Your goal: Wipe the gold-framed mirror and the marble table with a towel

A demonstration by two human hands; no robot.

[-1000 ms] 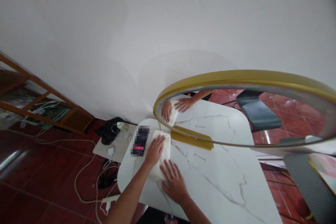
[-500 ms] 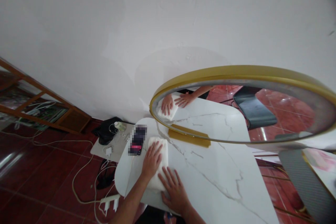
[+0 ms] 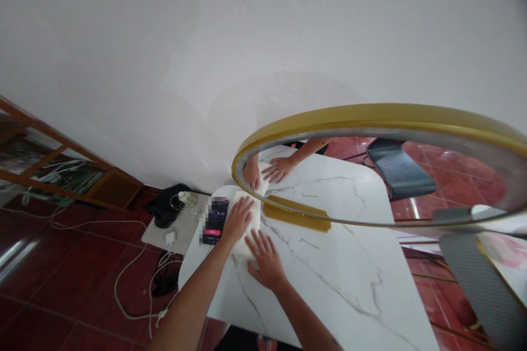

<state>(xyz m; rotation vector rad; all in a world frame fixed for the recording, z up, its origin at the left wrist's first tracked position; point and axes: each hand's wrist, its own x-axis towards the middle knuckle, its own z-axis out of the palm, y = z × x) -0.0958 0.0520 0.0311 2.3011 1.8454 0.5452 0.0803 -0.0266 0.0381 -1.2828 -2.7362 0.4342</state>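
Note:
A folded white cloth [image 3: 244,250] lies on the white marble-patterned table [image 3: 329,269]. My left hand [image 3: 239,219] rests flat on top of it, fingers stretched toward the wall. Lower and to the right, my right hand [image 3: 267,263] is spread, its fingertips at the cloth's right edge and its palm over the tabletop. Neither hand is closed round anything. Just left of the cloth is a phone [image 3: 216,222] with a lit screen. Both hands and the cloth also appear in the mirror [image 3: 329,175].
The mirror's gold frame [image 3: 370,112] overhangs the table, above a gold base [image 3: 296,214]. At left, a small side table [image 3: 158,235] holds a bottle [image 3: 187,198], a charger [image 3: 170,238] and a black bag [image 3: 164,205]. Cables trail over the red floor. A grey chair [image 3: 473,269] stands at right.
Both hands and the cloth have slid away from me across the table toward the wall. The cloth's near end has left the table's front edge. The phone's screen shows more clearly.

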